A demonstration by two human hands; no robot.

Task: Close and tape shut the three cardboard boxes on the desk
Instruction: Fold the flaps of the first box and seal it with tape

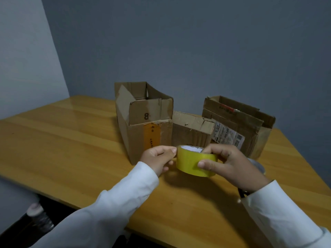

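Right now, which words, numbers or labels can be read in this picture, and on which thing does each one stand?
"8": printed on the front flap of the tall box.
Orange tape strip on that box: small dark print, too blurred to read.
White shipping label on the right box: print too small to read.
Red sticker on the right box: unreadable.

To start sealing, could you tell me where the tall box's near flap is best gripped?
Probably at the free top edge of the near flap on the tall box, pinched from above; it stands upright, hinged at its lower crease.
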